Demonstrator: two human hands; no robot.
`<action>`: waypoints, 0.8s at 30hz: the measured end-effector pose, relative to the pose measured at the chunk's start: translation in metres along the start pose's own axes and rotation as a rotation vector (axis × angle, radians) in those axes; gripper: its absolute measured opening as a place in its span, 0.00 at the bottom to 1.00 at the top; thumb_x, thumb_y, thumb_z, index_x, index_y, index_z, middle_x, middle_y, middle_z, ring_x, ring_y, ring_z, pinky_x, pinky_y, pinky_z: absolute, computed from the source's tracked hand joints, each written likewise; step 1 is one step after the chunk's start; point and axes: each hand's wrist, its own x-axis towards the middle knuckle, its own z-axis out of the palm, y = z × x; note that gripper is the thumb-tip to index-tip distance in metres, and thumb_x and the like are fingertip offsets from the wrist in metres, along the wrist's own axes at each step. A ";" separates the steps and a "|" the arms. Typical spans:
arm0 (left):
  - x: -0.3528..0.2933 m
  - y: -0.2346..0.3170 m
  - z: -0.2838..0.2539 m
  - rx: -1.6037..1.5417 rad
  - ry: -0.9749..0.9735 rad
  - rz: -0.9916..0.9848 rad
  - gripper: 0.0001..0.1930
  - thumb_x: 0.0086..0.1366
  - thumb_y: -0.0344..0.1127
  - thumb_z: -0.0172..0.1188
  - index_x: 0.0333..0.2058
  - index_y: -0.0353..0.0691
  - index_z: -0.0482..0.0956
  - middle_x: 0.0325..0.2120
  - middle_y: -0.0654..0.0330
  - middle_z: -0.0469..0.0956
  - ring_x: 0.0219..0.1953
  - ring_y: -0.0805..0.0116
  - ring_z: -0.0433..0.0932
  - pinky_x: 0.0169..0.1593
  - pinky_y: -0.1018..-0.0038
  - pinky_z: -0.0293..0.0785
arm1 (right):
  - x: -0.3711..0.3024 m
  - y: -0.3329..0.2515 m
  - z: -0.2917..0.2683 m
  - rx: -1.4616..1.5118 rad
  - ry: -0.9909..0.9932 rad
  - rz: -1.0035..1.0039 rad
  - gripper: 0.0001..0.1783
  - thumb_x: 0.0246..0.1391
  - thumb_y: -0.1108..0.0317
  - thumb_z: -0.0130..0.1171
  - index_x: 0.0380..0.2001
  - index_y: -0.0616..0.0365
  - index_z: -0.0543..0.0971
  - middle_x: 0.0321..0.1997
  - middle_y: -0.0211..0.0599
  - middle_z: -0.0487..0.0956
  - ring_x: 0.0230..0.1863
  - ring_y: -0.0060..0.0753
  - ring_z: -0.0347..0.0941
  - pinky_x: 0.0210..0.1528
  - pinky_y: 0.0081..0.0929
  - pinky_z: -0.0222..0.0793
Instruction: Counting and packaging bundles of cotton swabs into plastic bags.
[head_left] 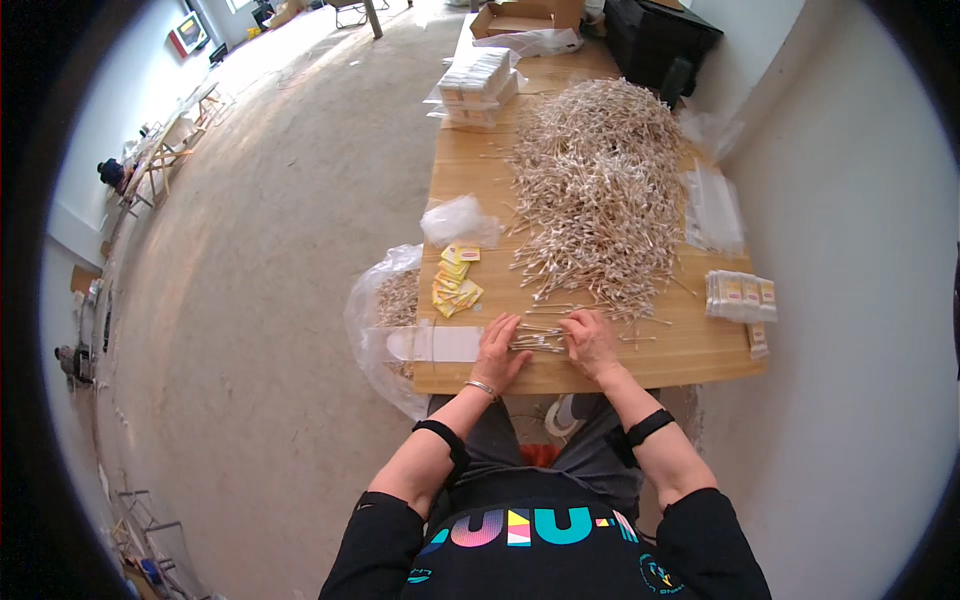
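Note:
Near the front edge of the wooden table, a small row of cotton swabs (540, 338) lies sideways between my two hands. My left hand (500, 353) curls around their left ends, fingers on the far side and thumb on the near side. From the other side, my right hand (592, 344) grips the right ends with bent fingers. A white card strip (440, 344) sits beside my left hand, its rounded end over the table's left edge. Just beyond my hands rises a large heap of loose cotton swabs (600, 190).
Yellow-and-white cards (457, 285) and clear plastic bags (462, 220) lie left of the heap. Filled packets (740, 297) sit at the right edge, near the wall (860, 300). White packs (478, 85) are stacked far left. A plastic sack of swabs (365, 315) stands beside the table.

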 end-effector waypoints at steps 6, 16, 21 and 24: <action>-0.001 -0.001 0.000 0.015 0.013 0.029 0.33 0.43 0.29 0.67 0.51 0.39 0.66 0.50 0.52 0.68 0.57 0.52 0.62 0.59 0.62 0.58 | -0.010 0.025 0.000 -0.140 0.094 0.055 0.07 0.40 0.73 0.58 0.28 0.53 0.77 0.33 0.32 0.73 0.41 0.40 0.67 0.44 0.34 0.64; 0.000 -0.003 0.001 -0.032 -0.007 -0.003 0.32 0.43 0.29 0.67 0.51 0.41 0.67 0.49 0.52 0.69 0.56 0.52 0.62 0.60 0.61 0.57 | 0.004 0.012 -0.015 -0.153 -0.047 0.153 0.08 0.41 0.69 0.61 0.28 0.52 0.76 0.36 0.33 0.71 0.43 0.41 0.67 0.45 0.36 0.64; 0.001 0.011 -0.001 0.240 -0.065 0.071 0.29 0.49 0.32 0.62 0.52 0.43 0.67 0.52 0.57 0.67 0.58 0.55 0.60 0.62 0.59 0.53 | -0.009 0.029 -0.019 -0.052 -0.012 0.106 0.10 0.38 0.69 0.64 0.28 0.53 0.76 0.37 0.34 0.71 0.44 0.41 0.66 0.46 0.35 0.64; 0.000 0.004 0.000 0.224 -0.108 0.104 0.27 0.50 0.33 0.61 0.51 0.43 0.68 0.52 0.60 0.67 0.58 0.56 0.60 0.62 0.59 0.50 | -0.010 0.033 -0.021 -0.093 -0.100 0.108 0.09 0.38 0.71 0.63 0.27 0.53 0.76 0.38 0.35 0.70 0.45 0.42 0.65 0.47 0.36 0.64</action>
